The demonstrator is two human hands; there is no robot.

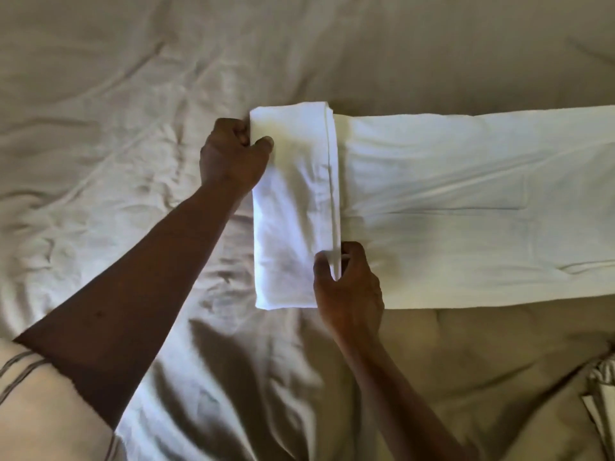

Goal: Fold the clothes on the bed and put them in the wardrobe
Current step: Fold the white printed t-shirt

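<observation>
On a rumpled beige bed (100, 94), the left hand (229, 154) grips the far left corner of the folded end of a long white garment (466, 194). Just right, the right hand (349, 287) pinches the flap's near hem. Uneven pulling could likely skew the fold.

Part-folded white cloth garment (449, 207)
It lies flat on the crumpled beige bed (100, 94), one end doubled back over the long remaining part.

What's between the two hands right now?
Head view: only the folded flap of the white garment lies between left hand and right hand.
</observation>
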